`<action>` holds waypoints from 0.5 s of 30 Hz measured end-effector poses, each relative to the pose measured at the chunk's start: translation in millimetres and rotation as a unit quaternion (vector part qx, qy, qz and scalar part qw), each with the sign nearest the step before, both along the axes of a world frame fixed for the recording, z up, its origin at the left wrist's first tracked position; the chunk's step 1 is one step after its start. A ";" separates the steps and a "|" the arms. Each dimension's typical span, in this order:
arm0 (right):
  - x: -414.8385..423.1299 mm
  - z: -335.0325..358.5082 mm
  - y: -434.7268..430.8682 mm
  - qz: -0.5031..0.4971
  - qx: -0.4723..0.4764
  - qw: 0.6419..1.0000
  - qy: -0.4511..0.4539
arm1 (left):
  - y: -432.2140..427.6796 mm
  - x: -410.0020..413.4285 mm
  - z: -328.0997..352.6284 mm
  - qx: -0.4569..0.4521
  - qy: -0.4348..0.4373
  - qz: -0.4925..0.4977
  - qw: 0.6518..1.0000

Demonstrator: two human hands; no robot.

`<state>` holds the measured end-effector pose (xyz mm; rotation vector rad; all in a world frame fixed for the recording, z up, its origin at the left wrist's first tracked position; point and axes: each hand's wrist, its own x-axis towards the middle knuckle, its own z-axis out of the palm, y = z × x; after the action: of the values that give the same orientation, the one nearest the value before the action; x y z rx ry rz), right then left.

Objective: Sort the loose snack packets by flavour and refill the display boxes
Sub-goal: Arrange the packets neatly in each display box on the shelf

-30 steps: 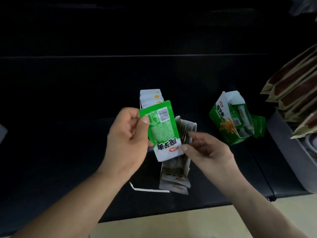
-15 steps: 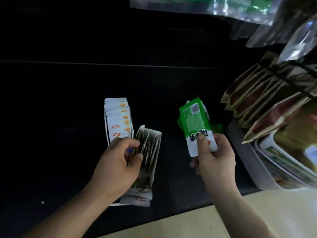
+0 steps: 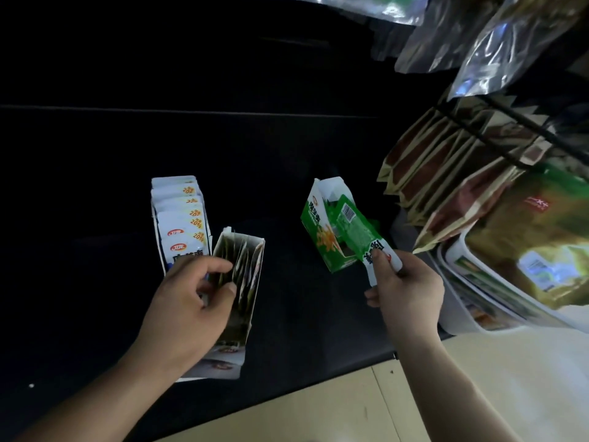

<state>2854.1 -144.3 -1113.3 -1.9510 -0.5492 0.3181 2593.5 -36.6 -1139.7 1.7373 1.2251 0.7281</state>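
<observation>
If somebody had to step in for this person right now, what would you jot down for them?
Right hand pinches a green packet by its white end, held against the open green box, not released.
Left hand has fingers curled at the dark packets in the middle box; whether it grips one is unclear.
White packets stand filed in the left box.
Left to do: seat the green packet in its box, then go on sorting.

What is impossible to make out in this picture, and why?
Head view only.
- Green box contents: the green packet in the right hand covers the opening.
- Left hand: dim; whether it pinches a packet in the dark box is unclear.
- Hanging bags: cut off by the top edge, glare hides print.
- Shelf back: too dark.
</observation>
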 end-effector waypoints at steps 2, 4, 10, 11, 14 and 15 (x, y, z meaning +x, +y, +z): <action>5.9 -3.2 0.6 0.020 -0.025 0.992 -0.122 | 0.3 -0.4 -0.2 -0.013 -0.011 0.007 1.000; 9.4 -5.4 4.5 0.036 -0.046 0.961 -0.270 | 0.1 -1.5 0.4 -0.019 -0.016 0.008 1.000; 2.4 -23.0 32.3 0.054 -0.151 0.911 -0.380 | -1.4 -9.7 -0.2 -0.022 -0.013 -0.004 1.000; 6.5 -29.1 37.6 0.060 -0.181 0.916 -0.353 | -1.4 -10.5 -0.7 -0.024 -0.016 -0.007 1.000; 14.5 -41.6 47.5 0.074 -0.245 0.928 -0.270 | -0.5 -14.3 0.1 -0.036 -0.026 -0.012 0.999; 14.4 -43.2 48.7 0.079 -0.249 0.930 -0.259 | 0.2 -15.6 0.1 -0.044 -0.028 -0.013 0.999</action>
<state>2868.6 -95.6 -1156.5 -2.5082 -1.0512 0.0287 2577.8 -36.4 -1139.6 1.6470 1.1775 0.6940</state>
